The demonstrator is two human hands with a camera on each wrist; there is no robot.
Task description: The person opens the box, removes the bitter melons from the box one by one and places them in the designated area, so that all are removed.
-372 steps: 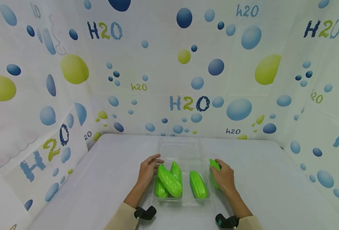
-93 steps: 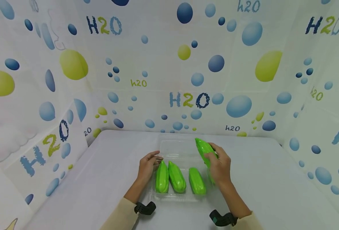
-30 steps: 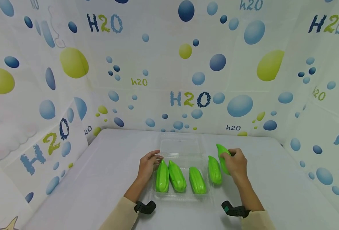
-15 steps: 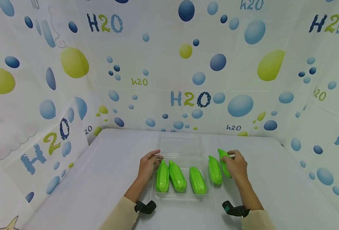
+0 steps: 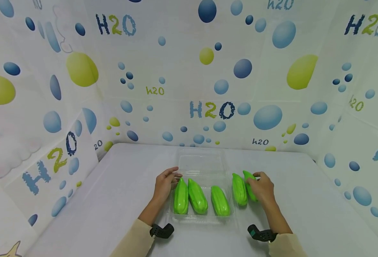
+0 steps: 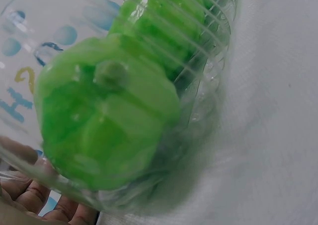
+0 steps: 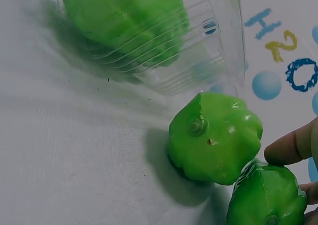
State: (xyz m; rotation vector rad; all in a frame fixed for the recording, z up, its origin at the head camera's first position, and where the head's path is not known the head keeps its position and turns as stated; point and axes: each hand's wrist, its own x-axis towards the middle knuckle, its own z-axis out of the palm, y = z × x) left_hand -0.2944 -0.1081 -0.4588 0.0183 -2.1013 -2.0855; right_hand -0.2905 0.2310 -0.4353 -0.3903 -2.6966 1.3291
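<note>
In the head view, my left hand holds the left rim of an open, hinged clear plastic container. In the left wrist view its curled fingers are at the container wall. Inside lie three glossy green ridged gourds: one at the left, one beside it, one to the right. My right hand pinches another green gourd, low over the table to the right of the container. Between it and the container lies a fifth-looking match, a loose green gourd, close alongside.
The container's clear lid lies folded back behind it. A white cloth covers the table. Patterned curtain walls with bubbles and lettering stand behind and at both sides.
Three seconds ago my right hand held a gourd above the container's right side; it has moved right and down beside the loose gourd. Earlier stacked gourds now lie side by side. My left hand stays put.
</note>
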